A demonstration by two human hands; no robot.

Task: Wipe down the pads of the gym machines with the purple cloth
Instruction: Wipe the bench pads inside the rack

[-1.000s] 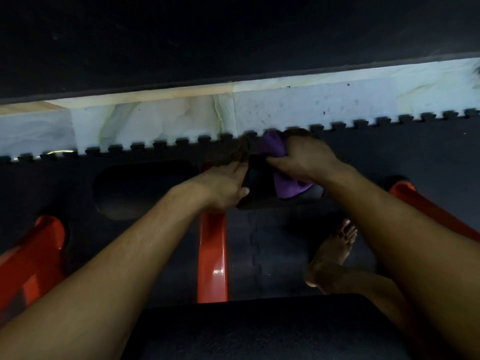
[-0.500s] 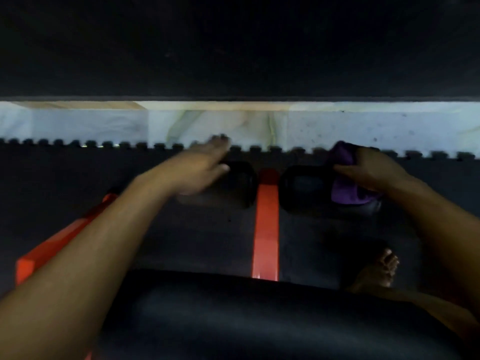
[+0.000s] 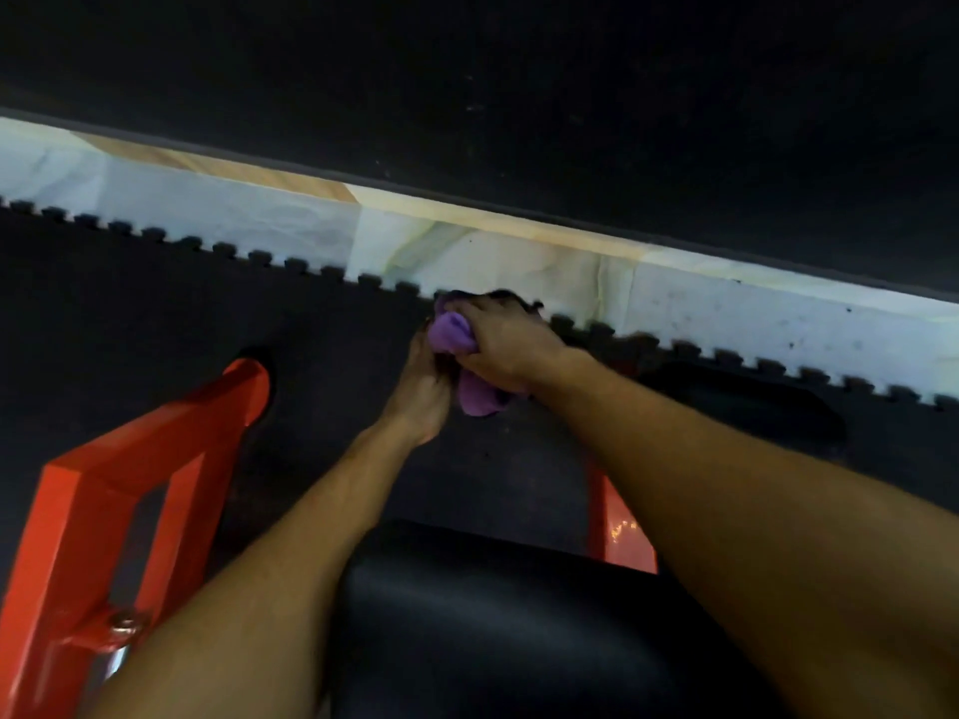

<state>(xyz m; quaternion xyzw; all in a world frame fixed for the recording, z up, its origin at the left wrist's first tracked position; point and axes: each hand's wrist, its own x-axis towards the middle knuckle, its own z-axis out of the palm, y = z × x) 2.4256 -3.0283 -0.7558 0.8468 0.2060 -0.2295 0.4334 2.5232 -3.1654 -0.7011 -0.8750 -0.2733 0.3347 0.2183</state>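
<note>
The purple cloth (image 3: 450, 332) is bunched in my right hand (image 3: 506, 347), which grips it and presses it onto a small dark roller pad (image 3: 449, 366) low on the machine. Only a sliver of that pad shows between my hands. My left hand (image 3: 421, 389) lies against the pad's left side, its fingers stretched up to touch the cloth. A second dark roller pad (image 3: 747, 407) sits to the right, uncovered. The machine's black seat pad (image 3: 493, 625) fills the bottom centre, under my forearms.
The red steel frame (image 3: 129, 485) of the machine stands at the left, and a red bar (image 3: 617, 526) runs under my right arm. Black interlocking floor mats (image 3: 155, 313) end at a pale marble strip (image 3: 519, 262) below a dark wall.
My right hand has carried the cloth from the right roller pad to the left one. My left hand has drawn in beside it, and my view has swung left and tilted.
</note>
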